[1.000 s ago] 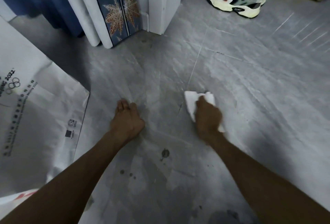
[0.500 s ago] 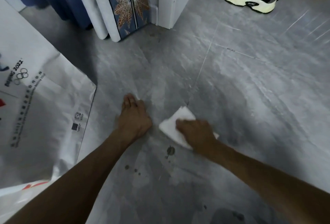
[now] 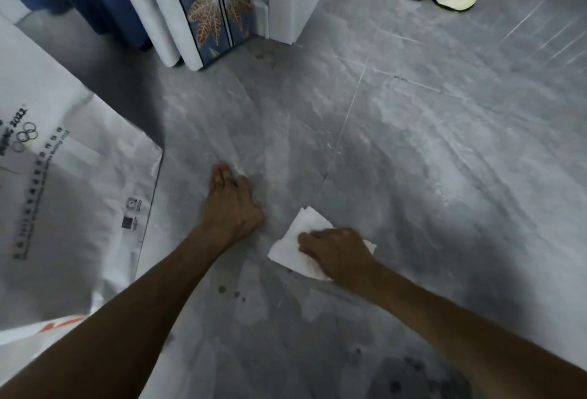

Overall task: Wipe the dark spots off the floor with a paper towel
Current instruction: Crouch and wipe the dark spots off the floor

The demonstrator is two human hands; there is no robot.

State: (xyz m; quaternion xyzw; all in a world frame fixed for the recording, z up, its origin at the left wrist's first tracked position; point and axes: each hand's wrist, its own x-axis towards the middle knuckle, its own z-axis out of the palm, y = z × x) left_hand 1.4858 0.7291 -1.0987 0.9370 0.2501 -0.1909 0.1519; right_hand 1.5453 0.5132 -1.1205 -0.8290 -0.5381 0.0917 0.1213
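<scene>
Right hand [image 3: 336, 252] curls down on the paper towel [image 3: 301, 236], pressing it to the floor [image 3: 428, 150] well right of the white bag [image 3: 79, 195]. The left hand [image 3: 232, 205] braces between bag and towel, fingers fairly straight, holding nothing. Here's our worry: the folded white towel already shows a brown stain on its near edge, so it could smear. The small dark spots [image 3: 222, 289], between bag and towel, lie uncovered and could be missed.

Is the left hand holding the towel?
No, the left hand rests bare on the floor, while the right hand holds the towel.
</scene>
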